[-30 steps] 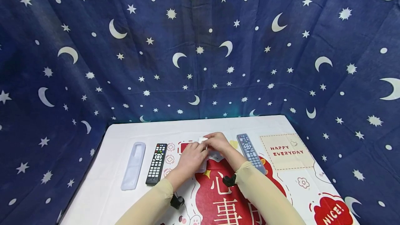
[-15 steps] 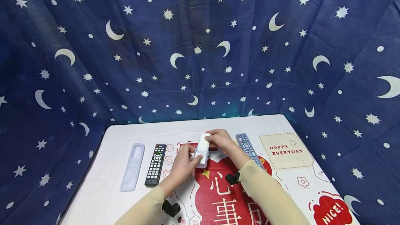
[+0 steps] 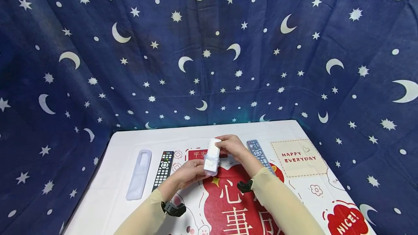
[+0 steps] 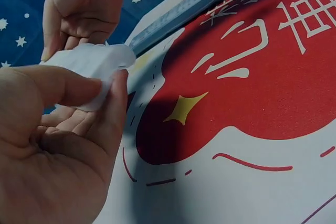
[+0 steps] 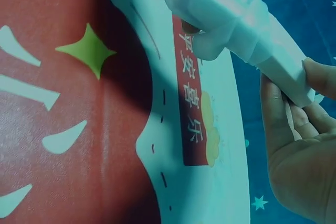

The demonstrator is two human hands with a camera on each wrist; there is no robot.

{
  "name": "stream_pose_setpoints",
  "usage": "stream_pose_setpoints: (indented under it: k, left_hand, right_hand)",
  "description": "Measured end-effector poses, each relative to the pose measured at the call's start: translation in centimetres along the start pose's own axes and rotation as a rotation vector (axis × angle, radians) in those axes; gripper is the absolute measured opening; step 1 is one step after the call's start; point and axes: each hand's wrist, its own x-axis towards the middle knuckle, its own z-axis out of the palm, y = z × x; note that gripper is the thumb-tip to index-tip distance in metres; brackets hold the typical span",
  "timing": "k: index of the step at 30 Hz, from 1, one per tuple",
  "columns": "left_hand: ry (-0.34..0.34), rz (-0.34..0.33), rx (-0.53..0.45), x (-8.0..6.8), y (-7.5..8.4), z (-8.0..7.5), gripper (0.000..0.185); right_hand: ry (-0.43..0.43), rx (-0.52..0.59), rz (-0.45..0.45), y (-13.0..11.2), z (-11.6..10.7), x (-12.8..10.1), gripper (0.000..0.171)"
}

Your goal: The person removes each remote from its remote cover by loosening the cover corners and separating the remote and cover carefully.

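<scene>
Since 0.5 s ago, left hand (image 3: 188, 173) has dropped lower, pinching white remote's (image 3: 211, 156) near end. Head view, centre: printed tablecloth (image 3: 294, 184), starry blue backdrop (image 3: 98, 64); remote raised, long axis running away from viewer, far end gripped by right hand (image 3: 232, 147). Left wrist view, upper left: thumb and fingers clamp remote. Right wrist view, upper right: fingers hold its tip.

Evenly lit head view, bright on the white tablecloth (image 3: 124, 206), dimmer toward the starred backdrop (image 3: 98, 64) corners. Strong wide-angle bowing at the left and right edges. Both wrist views darker, bluish. Soft shadow across the red print (image 5: 121, 129). Near left hand (image 4: 47, 145) blurred, out of focus.
</scene>
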Motion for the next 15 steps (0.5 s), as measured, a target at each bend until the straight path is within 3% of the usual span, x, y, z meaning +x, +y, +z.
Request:
stream_pose_setpoints:
  k: [7, 15]
  left_hand:
    - [-0.037, 0.0, -0.036, -0.12, -0.15, 0.41, 0.056]
    - [-0.026, -0.033, -0.083, -0.54, -0.31, 0.65, 0.067]
  right_hand:
    - [0.005, 0.0, 0.007, 0.31, -0.11, 0.03, 0.036]
    - [-0.023, -0.023, -0.007, 0.15, -0.11, 0.04, 0.035]
